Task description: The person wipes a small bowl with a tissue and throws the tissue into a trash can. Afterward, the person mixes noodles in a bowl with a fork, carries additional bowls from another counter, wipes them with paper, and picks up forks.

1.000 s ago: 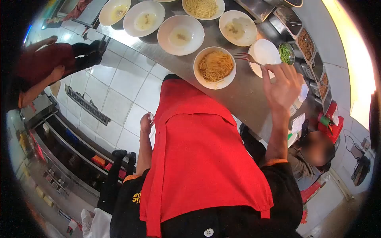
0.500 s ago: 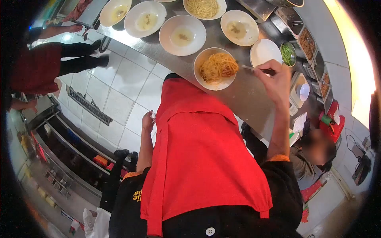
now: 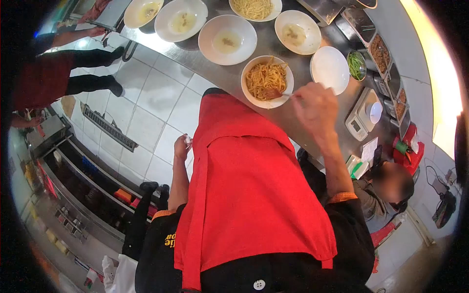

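My right hand (image 3: 316,110) is closed on the thin handle of what looks like a spoon (image 3: 287,94). Its sauce-coated end rests in the noodles (image 3: 266,80), which are brown-orange and sit in a white bowl (image 3: 247,94) near the counter's edge. A white plate or shallow bowl (image 3: 330,71) stands just beyond that hand. My left hand (image 3: 181,146) hangs low beside my red apron, over the floor, with its fingers curled around a small white crumpled thing, perhaps cloth or tissue.
White bowls with a little liquid and seasoning (image 3: 227,41) line the counter, along with a bowl of plain noodles (image 3: 251,9). To the right are a bowl of greens (image 3: 356,66), a scale (image 3: 360,119) and topping trays (image 3: 379,51). Another person (image 3: 391,183) is close at right; one stands at far left.
My right hand has moved left and slightly down, bringing the utensil deeper into the bowl. The noodles look darker and more evenly mixed. My left hand stays nearly still.
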The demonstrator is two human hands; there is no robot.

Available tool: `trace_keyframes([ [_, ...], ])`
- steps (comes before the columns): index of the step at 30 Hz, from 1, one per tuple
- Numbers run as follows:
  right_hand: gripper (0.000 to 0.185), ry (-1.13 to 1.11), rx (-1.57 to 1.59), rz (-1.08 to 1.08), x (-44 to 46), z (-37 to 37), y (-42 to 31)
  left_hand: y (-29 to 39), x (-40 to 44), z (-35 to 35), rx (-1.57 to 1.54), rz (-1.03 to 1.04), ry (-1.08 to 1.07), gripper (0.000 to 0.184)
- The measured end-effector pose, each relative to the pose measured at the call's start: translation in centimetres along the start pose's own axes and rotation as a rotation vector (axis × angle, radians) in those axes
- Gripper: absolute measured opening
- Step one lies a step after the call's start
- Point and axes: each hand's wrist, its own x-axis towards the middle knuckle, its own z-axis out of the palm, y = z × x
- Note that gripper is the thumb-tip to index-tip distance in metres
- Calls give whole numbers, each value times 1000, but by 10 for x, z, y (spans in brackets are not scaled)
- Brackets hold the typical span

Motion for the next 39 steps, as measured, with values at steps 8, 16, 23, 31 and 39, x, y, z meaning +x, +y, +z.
trace_keyframes([
  [8, 12, 86, -133, 30, -7, 36, 14, -22, 4, -7, 14, 5, 0, 38],
  [16, 11, -6, 32, 71, -23, 49, 14, -25, 2, -8, -23, 4, 1, 40],
  [23, 9, -35, 68, 44, -23, 35, 17, -12, -8, 2, -45, 14, 2, 40],
  [31, 10, -163, 79, 0, -2, -6, 55, -18, 0, 1, 0, 17, 11, 39],
  [39, 9, -122, 21, -81, 4, 20, 55, -17, -6, 0, -27, 42, 14, 45],
])
